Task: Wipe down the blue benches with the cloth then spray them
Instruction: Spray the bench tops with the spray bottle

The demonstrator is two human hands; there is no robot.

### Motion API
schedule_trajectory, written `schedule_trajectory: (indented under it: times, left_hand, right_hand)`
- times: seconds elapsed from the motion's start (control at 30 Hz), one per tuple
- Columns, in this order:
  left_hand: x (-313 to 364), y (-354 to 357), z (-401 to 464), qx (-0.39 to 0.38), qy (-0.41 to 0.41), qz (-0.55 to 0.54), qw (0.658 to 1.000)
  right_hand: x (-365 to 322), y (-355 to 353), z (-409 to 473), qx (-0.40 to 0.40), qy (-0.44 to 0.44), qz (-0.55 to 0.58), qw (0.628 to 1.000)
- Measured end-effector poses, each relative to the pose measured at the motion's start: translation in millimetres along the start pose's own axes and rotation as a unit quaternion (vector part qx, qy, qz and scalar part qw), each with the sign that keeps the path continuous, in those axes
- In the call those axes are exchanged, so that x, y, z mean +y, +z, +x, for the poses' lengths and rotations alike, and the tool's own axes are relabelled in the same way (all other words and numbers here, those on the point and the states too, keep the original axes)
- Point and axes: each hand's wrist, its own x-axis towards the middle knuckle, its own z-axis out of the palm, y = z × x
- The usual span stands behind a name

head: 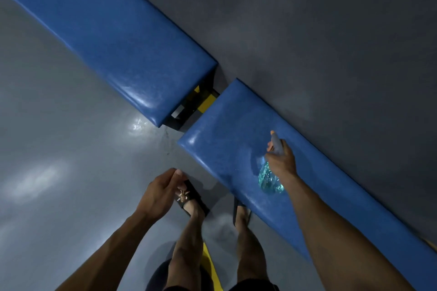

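Nearest the camera, the person's legs stand on the grey floor (59, 125), sandalled feet tucked right up against the near bench (236, 149), close enough to reach across it without leaning. Just off that bench's front edge, the left hand (157, 192) hangs loosely curled over the left foot, nothing visible in it, and no cloth anywhere in shot, so the wiping looks finished here, by my reading. Now over the near bench itself: the right hand (281, 160) is wrapped around the neck of the spray bottle (269, 179), the clear blue-tinted body hanging below the fist, the nozzle pointing along the cushion towards the gap. That angle makes sense for laying mist along the cushion. The vinyl gleams near its corner. Beyond the near bench's end, across a gap showing black and yellow frame (203, 101), the far bench (106, 38) stretches away along the dark wall (331, 30), probably next.
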Motion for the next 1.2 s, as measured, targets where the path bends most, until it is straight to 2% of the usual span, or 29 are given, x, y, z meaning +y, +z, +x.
schedule_trajectory:
  times: [0.13, 0.23, 0.33, 0.4, 0.47, 0.6, 0.73, 0.83, 1.0, 1.2]
  left_hand:
    - [-4, -24, 4, -0.010, 0.009, -0.009, 1.000]
    - [-5, -39, 7, -0.014, 0.016, -0.018, 1.000]
    - [-10, -53, 11, -0.004, 0.007, -0.025, 1.000]
    - [-15, -62, 13, 0.001, 0.009, -0.016, 1.000]
    - [-19, -70, 15, 0.000, 0.008, -0.008, 1.000]
    - [-29, -78, 17, -0.001, -0.002, -0.004, 1.000]
    - [-29, -79, 18, -0.005, 0.001, 0.010, 1.000]
    - [-22, -77, 21, -0.006, 0.003, 0.012, 1.000]
    - [-5, -76, 35, -0.008, 0.009, 0.019, 1.000]
    - [16, -69, 48, -0.017, 0.013, 0.016, 1.000]
  right_hand:
    - [-13, 20, -9, 0.007, 0.011, -0.028, 1.000]
    - [-9, 50, -35, -0.072, -0.007, -0.068, 0.995]
    - [-6, 83, -71, -0.168, -0.004, -0.170, 0.971]
    - [-2, 104, -92, -0.198, -0.012, -0.224, 0.954]
    - [7, 123, -105, -0.210, -0.013, -0.215, 0.954]
    - [-1, 139, -109, -0.179, 0.009, -0.226, 0.958]
    - [-20, 132, -89, -0.133, -0.017, -0.228, 0.964]
    - [-36, 111, -60, -0.108, -0.006, -0.208, 0.972]
    - [-54, 62, -4, -0.003, 0.042, -0.129, 0.991]
    - [-71, 35, 17, 0.000, 0.024, -0.217, 0.976]
